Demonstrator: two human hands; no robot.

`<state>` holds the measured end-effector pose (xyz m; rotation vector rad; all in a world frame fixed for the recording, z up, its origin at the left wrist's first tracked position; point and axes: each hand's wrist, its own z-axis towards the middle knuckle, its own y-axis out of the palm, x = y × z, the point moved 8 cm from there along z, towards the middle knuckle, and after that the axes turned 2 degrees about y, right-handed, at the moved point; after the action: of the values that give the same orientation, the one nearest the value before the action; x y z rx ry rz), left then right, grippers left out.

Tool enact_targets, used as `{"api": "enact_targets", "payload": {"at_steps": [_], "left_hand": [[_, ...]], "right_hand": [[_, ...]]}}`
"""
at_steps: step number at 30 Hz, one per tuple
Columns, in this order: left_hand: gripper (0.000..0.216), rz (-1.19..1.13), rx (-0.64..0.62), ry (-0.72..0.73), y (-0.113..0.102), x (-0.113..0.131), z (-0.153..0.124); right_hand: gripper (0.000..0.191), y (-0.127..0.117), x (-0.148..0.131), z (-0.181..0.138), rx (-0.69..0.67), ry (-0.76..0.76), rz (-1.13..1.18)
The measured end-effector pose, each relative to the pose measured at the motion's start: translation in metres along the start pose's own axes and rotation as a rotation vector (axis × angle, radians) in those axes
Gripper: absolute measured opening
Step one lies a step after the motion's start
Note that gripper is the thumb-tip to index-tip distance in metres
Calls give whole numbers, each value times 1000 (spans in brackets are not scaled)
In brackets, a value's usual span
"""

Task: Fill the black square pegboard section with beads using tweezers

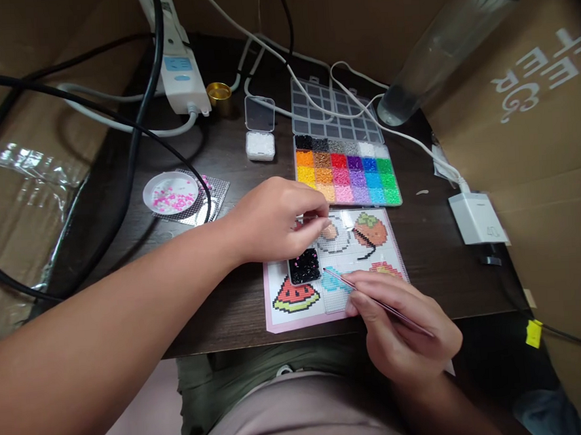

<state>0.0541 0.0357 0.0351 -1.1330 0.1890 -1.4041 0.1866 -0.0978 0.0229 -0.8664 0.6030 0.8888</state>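
Head view: the left hand [276, 221] rests on the pattern sheet [333, 267], fingertips pinched together just above a small tray of black beads [304, 266]. The right hand [406, 332] pinches thin tweezers [374, 299] — tip on the sheet, near the tray.

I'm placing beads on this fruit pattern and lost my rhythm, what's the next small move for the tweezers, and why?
Probably dip the thin metal tweezers in the right hand into the small black tray of black beads. Their tip hovers just right of that tray, apparently empty, and the left hand rests on the clear pegboard over the pattern sheet, pressing it down.
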Motion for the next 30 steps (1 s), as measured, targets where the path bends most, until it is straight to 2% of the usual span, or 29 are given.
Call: {"api": "enact_targets", "payload": {"at_steps": [6, 9, 15, 22, 30], "left_hand": [[11, 18, 0, 13, -2, 1, 0], [11, 20, 0, 15, -1, 1, 1], [12, 29, 3, 23, -2, 1, 1], [13, 23, -11, 3, -1, 1, 1], [13, 31, -4, 13, -2, 2, 2]], "right_hand": [[24, -37, 15, 2, 199, 108, -48], [18, -44, 27, 1, 254, 166, -80], [13, -37, 41, -3, 199, 248, -83], [14, -35, 40, -1, 145, 228, -116], [11, -35, 42, -2, 151, 244, -158]]}}
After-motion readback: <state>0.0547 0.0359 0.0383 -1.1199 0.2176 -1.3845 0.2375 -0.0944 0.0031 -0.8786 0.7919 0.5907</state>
